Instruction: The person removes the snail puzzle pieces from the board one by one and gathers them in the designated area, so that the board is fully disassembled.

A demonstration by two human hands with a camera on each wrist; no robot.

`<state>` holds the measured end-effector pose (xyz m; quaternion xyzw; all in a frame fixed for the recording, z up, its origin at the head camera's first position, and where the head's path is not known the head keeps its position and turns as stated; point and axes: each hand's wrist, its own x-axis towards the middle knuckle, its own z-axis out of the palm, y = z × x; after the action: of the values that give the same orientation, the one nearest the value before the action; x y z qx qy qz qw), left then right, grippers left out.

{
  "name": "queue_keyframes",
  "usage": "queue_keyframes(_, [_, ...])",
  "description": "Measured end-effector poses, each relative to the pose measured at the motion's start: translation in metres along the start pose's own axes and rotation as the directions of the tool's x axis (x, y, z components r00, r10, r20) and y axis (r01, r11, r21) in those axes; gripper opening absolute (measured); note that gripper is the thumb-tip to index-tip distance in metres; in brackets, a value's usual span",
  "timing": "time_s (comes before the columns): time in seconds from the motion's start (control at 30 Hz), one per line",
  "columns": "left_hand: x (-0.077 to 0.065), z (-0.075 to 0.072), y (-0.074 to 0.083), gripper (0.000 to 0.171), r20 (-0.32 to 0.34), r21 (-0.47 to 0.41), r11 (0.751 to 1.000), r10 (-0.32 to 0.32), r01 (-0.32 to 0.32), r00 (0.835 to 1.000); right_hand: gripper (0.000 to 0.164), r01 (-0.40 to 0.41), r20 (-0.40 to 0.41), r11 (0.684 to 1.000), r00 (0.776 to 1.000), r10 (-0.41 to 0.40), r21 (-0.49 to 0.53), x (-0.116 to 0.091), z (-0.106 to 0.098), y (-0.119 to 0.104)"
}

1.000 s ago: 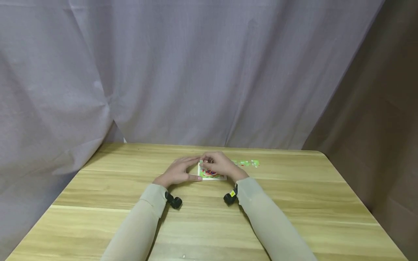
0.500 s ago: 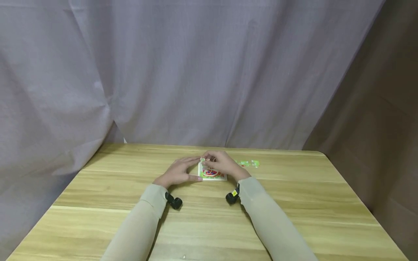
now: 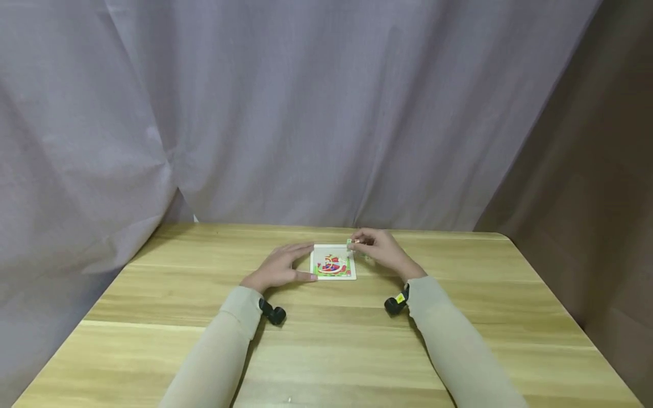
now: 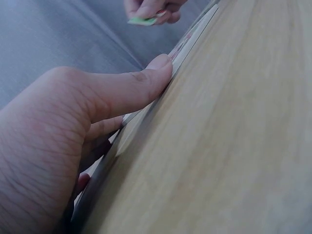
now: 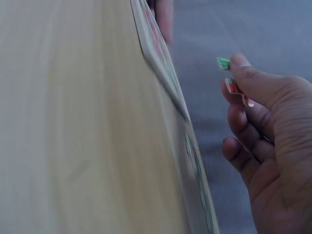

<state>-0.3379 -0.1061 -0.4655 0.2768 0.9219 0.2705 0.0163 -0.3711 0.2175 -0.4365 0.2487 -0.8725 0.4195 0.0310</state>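
A person's right hand (image 3: 384, 249) pinches a green-and-red puzzle piece (image 5: 223, 64) between thumb and fingers, raised near the back right corner of a white-framed puzzle board (image 3: 336, 278). Along the board's left edge, the left hand (image 3: 278, 268) rests with thumb and fingers spread wide, touching it. Loose pieces (image 5: 199, 170) lie just right of the board on the wooden table (image 3: 326, 351).

Pinches one green-and-red piece (image 5: 233, 87), or two (hard to tell), between thumb and forefinger of the right hand (image 5: 287, 126), bending the other fingers. Holds it clear of the desk (image 5: 83, 117), before a grey curtain (image 5: 209, 29). Shows, toward the desk's far edge, a pale-rimmed tray (image 5: 165, 80), the left hand (image 5: 165, 22) just beside it, mostly out of view, and a blurred green-patterned strip (image 5: 196, 161) past the tray's corner.
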Motion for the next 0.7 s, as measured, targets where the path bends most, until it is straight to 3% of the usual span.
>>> queue_keyframes(0.27, [-0.001, -0.002, 0.001, 0.094, 0.006, 0.005, 1.000, -0.007, 0.007, 1.000, 0.018, -0.029, 0.023, 0.995, 0.999, 0.031, -0.096, -0.021, -0.024, 0.018])
queue_keyframes(0.47, [-0.002, -0.002, 0.002, 0.093, -0.008, 0.002, 1.000, -0.002, 0.002, 1.000, 0.012, 0.031, 0.077, 0.989, 0.997, -0.020, -0.145, -0.035, -0.025, 0.020])
queue_keyframes(0.7, [-0.002, -0.002, 0.003, 0.093, -0.001, 0.001, 1.000, -0.003, 0.003, 1.000, 0.011, -0.004, 0.096, 0.989, 0.995, 0.019, -0.149, -0.039, -0.018, 0.018])
